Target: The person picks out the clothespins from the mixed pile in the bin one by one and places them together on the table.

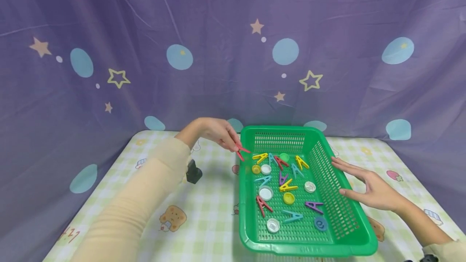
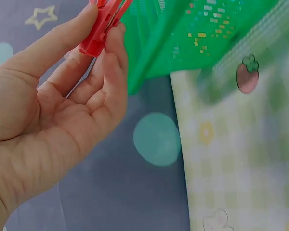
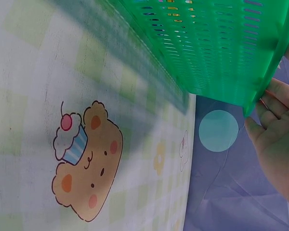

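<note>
Purple backdrop (image 1: pixel 222 19): hanging behind everything and bounding the room beyond the table's far edge.
Checked tablecloth (image 1: pixel 211 197): spreading under the basket, with a broad stretch showing on the left and less on the right.
Green basket (image 1: pixel 309 250): standing with its long axis running from near to far, its walls rising round a perforated floor.
Right hand (image 1: pixel 375 190): resting its fingertips on the right rim, fingers extending and thumb standing apart, holding no clothespin; it is lying across the basket, well apart from the red clothespin.
Left hand (image 1: pixel 220 132): pinching the red clothespin between thumb and fingers, just outside the left rim near the far corner.
Red clothespin (image 1: pixel 242 148): hanging at the left rim, its long axis pointing from the fingertips rightward and toward the near side, its legs reaching over the basket's edge; whether it is touching the rim, I cannot tell.
Other clothespins (image 1: pixel 288 186): lying scattered on the basket floor, several gathering near that far left corner.
Caps (image 1: pixel 265 193): sitting among them, bits of bare floor showing between.
</note>
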`<state>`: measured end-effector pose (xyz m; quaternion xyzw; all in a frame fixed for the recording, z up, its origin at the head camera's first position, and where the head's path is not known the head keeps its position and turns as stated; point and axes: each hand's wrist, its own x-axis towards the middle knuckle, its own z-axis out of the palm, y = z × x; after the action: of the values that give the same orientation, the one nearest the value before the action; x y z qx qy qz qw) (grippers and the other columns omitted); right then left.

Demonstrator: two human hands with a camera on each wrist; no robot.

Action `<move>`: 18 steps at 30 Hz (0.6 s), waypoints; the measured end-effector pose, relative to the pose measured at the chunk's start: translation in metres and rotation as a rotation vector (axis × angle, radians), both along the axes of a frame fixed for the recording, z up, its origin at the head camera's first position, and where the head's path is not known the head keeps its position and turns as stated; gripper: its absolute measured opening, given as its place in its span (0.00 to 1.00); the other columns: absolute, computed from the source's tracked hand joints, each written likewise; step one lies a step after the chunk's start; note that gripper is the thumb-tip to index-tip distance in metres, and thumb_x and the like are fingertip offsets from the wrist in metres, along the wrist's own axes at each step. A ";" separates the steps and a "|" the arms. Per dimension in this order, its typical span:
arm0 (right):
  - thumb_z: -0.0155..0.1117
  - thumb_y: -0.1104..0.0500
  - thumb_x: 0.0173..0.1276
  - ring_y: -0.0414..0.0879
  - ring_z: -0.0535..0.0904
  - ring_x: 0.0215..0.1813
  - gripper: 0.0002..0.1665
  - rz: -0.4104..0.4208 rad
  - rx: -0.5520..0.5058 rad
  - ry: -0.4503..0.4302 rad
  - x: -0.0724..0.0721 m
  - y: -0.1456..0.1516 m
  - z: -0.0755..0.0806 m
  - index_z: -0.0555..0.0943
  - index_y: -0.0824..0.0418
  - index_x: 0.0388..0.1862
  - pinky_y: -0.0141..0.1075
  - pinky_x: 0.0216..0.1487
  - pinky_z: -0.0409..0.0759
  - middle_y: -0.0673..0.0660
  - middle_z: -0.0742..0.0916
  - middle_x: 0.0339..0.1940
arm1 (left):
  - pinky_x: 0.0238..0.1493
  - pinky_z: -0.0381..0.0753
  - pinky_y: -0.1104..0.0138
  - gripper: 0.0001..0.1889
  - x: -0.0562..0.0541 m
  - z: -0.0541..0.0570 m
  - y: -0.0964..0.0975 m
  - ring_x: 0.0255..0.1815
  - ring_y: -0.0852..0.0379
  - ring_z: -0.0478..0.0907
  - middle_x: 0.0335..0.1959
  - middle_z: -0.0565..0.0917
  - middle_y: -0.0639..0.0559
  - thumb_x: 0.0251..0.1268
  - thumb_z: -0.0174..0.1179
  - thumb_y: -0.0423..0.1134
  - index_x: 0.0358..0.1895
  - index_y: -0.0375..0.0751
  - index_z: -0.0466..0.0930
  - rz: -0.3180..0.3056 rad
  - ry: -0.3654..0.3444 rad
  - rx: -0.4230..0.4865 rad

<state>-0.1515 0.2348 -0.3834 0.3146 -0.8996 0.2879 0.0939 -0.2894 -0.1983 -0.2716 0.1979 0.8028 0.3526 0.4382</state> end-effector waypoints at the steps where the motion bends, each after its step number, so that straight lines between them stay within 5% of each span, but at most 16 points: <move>1: 0.71 0.64 0.57 0.23 0.57 0.74 0.42 0.001 -0.001 0.001 0.000 0.000 0.000 0.66 0.59 0.71 0.08 0.60 0.54 0.62 0.70 0.73 | 0.36 0.72 0.73 0.18 -0.001 -0.001 -0.003 0.27 0.61 0.68 0.26 0.82 0.57 0.63 0.61 0.29 0.56 0.26 0.77 0.009 -0.008 -0.005; 8: 0.71 0.64 0.57 0.23 0.57 0.74 0.42 0.002 -0.004 -0.010 0.000 0.000 0.000 0.66 0.59 0.71 0.08 0.60 0.54 0.62 0.70 0.73 | 0.37 0.74 0.74 0.11 -0.007 -0.013 -0.023 0.28 0.62 0.71 0.27 0.83 0.56 0.63 0.61 0.28 0.48 0.30 0.82 0.045 -0.067 -0.041; 18: 0.71 0.65 0.57 0.23 0.57 0.74 0.43 0.002 -0.005 -0.016 -0.001 0.000 0.000 0.66 0.59 0.72 0.08 0.60 0.54 0.63 0.70 0.73 | 0.41 0.79 0.76 0.10 -0.020 -0.041 -0.035 0.33 0.66 0.79 0.29 0.86 0.59 0.66 0.58 0.28 0.47 0.33 0.84 -0.075 -0.215 -0.162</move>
<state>-0.1521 0.2345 -0.3838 0.3128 -0.8993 0.2929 0.0871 -0.3096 -0.2337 -0.3124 0.1527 0.7691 0.2895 0.5490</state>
